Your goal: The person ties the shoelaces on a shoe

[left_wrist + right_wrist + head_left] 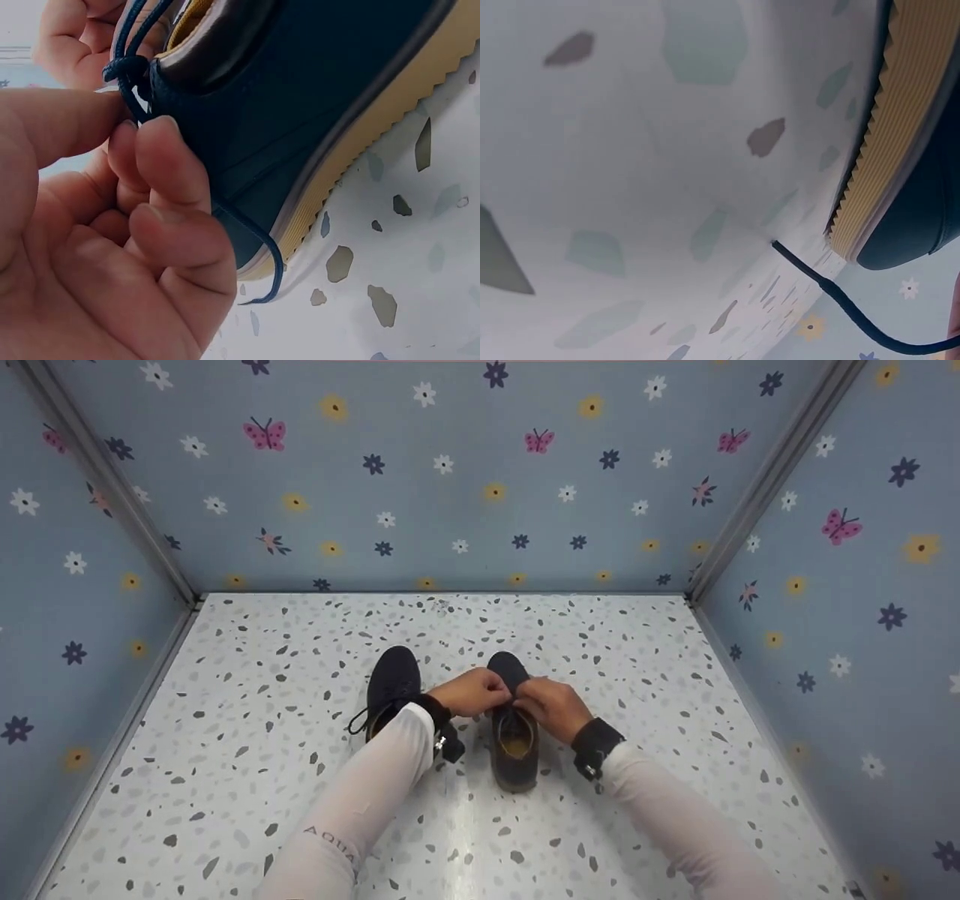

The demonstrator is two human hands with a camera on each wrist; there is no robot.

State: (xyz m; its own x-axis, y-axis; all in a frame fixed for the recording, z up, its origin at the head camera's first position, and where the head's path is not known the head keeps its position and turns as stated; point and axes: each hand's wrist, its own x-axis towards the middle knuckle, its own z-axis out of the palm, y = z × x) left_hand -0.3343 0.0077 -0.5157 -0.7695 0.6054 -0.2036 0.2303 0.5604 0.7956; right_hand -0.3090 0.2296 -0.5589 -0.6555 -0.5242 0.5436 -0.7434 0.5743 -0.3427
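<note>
Two dark shoes stand side by side on the speckled surface, toes away from me. Over the laces of the right-hand shoe [515, 771], my left hand [469, 692] and right hand [553, 709] meet from either side. In the left wrist view the left thumb and fingertips pinch a navy shoelace [129, 71] just below its looped knot. Behind it, the right hand [71, 41] has curled fingers at the lace loops. A loose lace end [847, 306] trails from the right hand's fingers, which barely show at that view's edge.
The other shoe [394, 671] stands to the left, its lace loop [357, 723] hanging out beside it; the left forearm covers its heel. Flower-patterned panels [450, 472] enclose the white speckled surface [630, 660] at the back and both sides.
</note>
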